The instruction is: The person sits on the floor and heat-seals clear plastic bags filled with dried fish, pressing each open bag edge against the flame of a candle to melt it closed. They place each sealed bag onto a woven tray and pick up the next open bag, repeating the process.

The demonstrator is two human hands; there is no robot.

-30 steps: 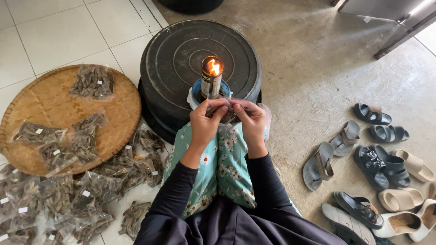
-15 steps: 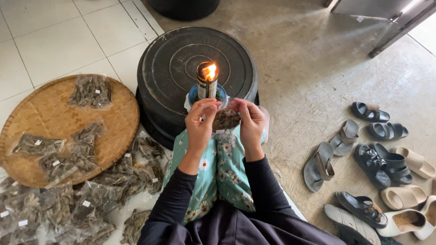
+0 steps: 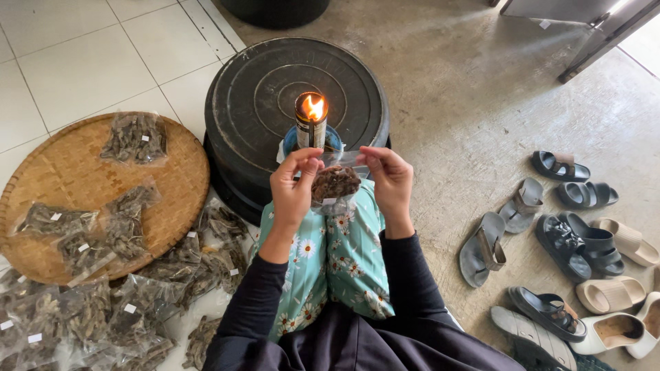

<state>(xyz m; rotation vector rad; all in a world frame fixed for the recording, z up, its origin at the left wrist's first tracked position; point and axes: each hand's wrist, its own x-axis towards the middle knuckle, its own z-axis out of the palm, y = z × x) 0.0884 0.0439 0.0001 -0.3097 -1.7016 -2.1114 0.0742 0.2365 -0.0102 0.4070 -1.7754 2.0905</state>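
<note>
Head view: centre of frame.
Left hand [image 3: 292, 189]: pinching the clear packet of dried brown pieces [image 3: 334, 184] by its top.
Right hand [image 3: 390, 180]: pinching the same top edge.
Packet: just below the lit candle [image 3: 311, 120] on the black round lid [image 3: 268, 86].

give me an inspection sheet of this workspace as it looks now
surface: pale tiled floor at left, bare concrete at right
job's things: clear packet of dark dried pieces held near a lit flame lamp on a black round lid
clutter: filled packets on a woven tray and heaped on the floor
grips: left hand and right hand both pinch the packet's top
cables: nothing seen
surroundings: sandals and slippers at right
</note>
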